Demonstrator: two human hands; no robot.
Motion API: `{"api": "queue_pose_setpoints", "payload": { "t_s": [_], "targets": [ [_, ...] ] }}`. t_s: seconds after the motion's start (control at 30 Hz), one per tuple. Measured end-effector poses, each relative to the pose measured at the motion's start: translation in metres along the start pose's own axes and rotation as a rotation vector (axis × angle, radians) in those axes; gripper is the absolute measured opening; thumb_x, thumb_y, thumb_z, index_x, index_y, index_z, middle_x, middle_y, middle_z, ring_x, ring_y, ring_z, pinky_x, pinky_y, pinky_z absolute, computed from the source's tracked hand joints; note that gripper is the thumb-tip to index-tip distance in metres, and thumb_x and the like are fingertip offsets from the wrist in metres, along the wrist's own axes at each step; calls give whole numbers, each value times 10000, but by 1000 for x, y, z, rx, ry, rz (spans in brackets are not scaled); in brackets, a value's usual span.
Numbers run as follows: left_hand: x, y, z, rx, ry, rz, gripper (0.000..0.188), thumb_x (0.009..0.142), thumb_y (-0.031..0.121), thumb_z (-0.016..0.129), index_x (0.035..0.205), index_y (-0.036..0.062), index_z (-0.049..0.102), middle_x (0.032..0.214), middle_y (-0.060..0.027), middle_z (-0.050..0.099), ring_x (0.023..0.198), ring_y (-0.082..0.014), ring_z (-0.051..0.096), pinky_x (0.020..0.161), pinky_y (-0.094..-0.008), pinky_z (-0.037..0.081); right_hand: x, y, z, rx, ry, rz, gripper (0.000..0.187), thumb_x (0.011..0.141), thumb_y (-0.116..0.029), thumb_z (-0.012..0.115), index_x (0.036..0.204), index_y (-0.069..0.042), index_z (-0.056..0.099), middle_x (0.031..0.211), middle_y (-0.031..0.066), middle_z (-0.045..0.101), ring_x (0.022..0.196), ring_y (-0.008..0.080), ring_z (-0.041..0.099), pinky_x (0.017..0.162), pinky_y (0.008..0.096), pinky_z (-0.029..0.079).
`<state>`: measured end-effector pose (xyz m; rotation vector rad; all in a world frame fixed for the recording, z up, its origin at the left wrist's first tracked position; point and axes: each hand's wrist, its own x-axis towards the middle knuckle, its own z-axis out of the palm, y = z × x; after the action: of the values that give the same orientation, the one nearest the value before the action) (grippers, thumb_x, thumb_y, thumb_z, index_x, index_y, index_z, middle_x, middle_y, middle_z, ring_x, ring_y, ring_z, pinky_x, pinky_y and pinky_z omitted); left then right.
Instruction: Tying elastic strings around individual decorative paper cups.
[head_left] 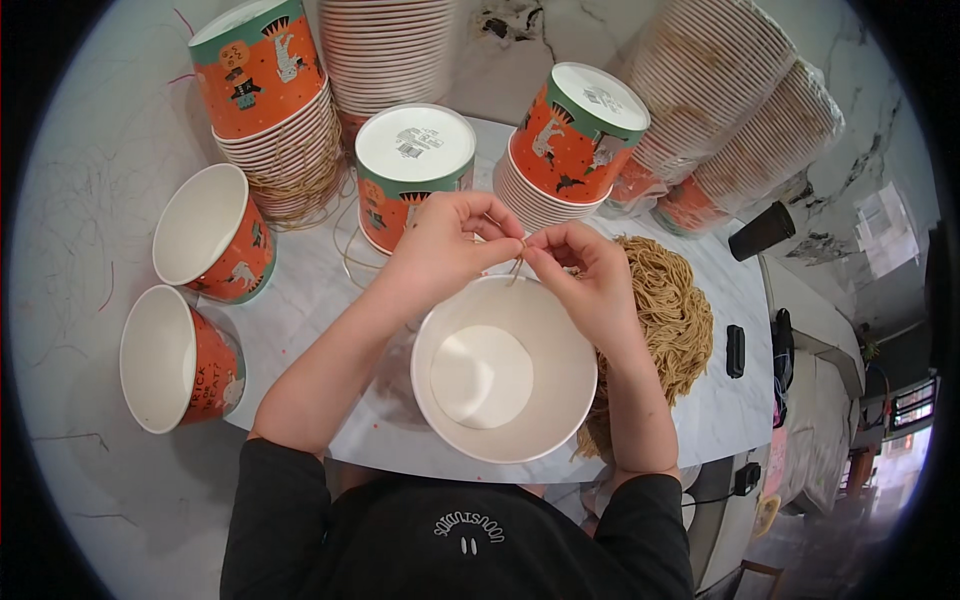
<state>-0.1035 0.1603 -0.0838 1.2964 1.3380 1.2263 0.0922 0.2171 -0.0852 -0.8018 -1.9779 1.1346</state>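
Observation:
A white-lined paper tub (570, 400) stands mouth up in front of me at the table's near edge. Over its far rim my two hands meet. Thumb and forefinger of my left hand (445, 240) pinch a thin tan cord (516, 268). My right hand (592, 275) pinches the same cord close beside, and short ends hang down between the fingertips. Whether the cord is tied to the tub is hidden. To the right of the tub, partly behind my right forearm, lies a big heap of tan cords (672, 310).
Upside-down orange and green tubs (415, 143) and nested stacks (285, 150) line the far side, some wound with cord. Two open tubs (200, 225) lie tilted at left. Wrapped stacks (700, 90), a black cup (762, 230) and a small black object (735, 350) are at right.

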Motion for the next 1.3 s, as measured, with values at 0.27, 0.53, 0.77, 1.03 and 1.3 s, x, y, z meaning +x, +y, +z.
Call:
{"api": "queue_pose_setpoints", "payload": {
  "t_s": [0.27, 0.53, 0.77, 1.03, 1.3],
  "targets": [
    [-2, -6, -8, 3, -26, 74, 128, 859, 114, 761, 906, -4, 745, 819, -39, 728, 712, -54, 649, 644, -236, 505, 1, -4, -3, 334, -156, 217, 159, 993, -135, 697, 1078, -3, 671, 933, -40, 651, 794, 27, 566, 703, 196, 467],
    [-11, 9, -10, 192, -36, 48, 178, 853, 183, 785, 855, 6, 768, 650, -18, 684, 569, -40, 591, 512, -246, 441, -2, -7, -3, 326, -140, 206, 136, 977, -111, 698, 1050, 2, 678, 926, -35, 653, 801, 36, 560, 732, 208, 464],
    [-9, 5, -13, -116, -115, -72, 185, 884, 173, 769, 902, -8, 734, 804, -34, 720, 695, -55, 641, 607, -237, 488, -2, -6, 1, 11, -42, -142, 144, 896, -63, 752, 999, 22, 700, 908, 34, 687, 815, 111, 609, 765, 267, 505],
    [-9, 13, -19, -170, -192, -96, 77, 913, 108, 733, 918, 35, 712, 854, 37, 665, 748, -11, 563, 637, -185, 411, -4, -11, 2, -191, -67, -166, 141, 808, -71, 783, 908, -12, 703, 843, 65, 671, 780, 182, 634, 706, 315, 511],
    [-7, 9, -32, -120, -135, -44, 42, 863, 2, 709, 837, 22, 682, 868, 27, 652, 768, -11, 572, 674, -185, 438, -6, -18, 1, -213, -82, -170, 111, 786, -61, 770, 852, -7, 699, 793, 63, 659, 780, 189, 640, 696, 315, 505]
  ]
}}
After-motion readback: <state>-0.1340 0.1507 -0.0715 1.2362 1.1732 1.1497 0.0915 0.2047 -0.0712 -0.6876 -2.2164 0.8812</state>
